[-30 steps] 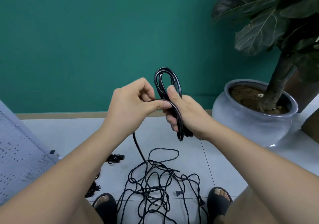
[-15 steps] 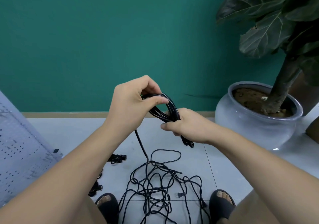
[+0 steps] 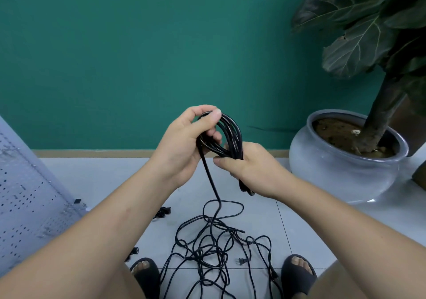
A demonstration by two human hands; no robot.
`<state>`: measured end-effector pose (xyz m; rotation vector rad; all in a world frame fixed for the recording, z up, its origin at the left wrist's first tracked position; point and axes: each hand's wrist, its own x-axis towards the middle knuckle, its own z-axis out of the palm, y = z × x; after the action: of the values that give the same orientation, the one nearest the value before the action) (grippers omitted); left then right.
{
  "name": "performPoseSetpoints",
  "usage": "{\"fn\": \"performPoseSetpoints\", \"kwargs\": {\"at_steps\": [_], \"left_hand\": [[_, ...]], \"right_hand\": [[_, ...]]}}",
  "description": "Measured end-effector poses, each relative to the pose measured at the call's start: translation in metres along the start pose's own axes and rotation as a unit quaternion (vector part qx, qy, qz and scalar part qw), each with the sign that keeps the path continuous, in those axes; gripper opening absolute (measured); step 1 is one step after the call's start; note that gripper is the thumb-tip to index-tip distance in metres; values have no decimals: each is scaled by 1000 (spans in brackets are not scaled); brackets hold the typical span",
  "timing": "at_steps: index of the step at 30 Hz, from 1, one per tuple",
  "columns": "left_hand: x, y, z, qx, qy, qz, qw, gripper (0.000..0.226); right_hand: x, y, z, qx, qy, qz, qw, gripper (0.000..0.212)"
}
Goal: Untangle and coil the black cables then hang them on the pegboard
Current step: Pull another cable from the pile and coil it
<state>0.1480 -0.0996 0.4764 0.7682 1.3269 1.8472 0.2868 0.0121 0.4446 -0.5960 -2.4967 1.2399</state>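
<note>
My left hand (image 3: 184,142) has carried another turn over the coil (image 3: 231,135) and now pinches its top, thumb across the strands. My right hand (image 3: 251,169) has slid lower and grips the bundle's base. One more loop is banked. The tail (image 3: 211,183) drops to the tangle (image 3: 214,248) on the floor (image 3: 103,176), so plenty remains before the pegboard (image 3: 27,195).

No writing can be read.

No letters, numbers, brand marks or signs show on the coiled black cable (image 3: 231,135), the perforated pegboard (image 3: 23,195) at the left, the grey plant pot (image 3: 341,174) or the green wall (image 3: 138,45). The plug (image 3: 241,261) lying on the floor is too small to show any marking.
</note>
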Motion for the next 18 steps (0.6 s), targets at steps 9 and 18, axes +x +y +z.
{"fn": "performPoseSetpoints", "kwargs": {"at_steps": [9, 18], "left_hand": [[6, 8, 12, -16, 50, -4, 999, 26], [11, 3, 20, 109, 88, 16, 990, 16]], "right_hand": [[4, -11, 17, -20, -40, -55, 997, 20], [4, -17, 21, 125, -46, 31, 991, 18]]}}
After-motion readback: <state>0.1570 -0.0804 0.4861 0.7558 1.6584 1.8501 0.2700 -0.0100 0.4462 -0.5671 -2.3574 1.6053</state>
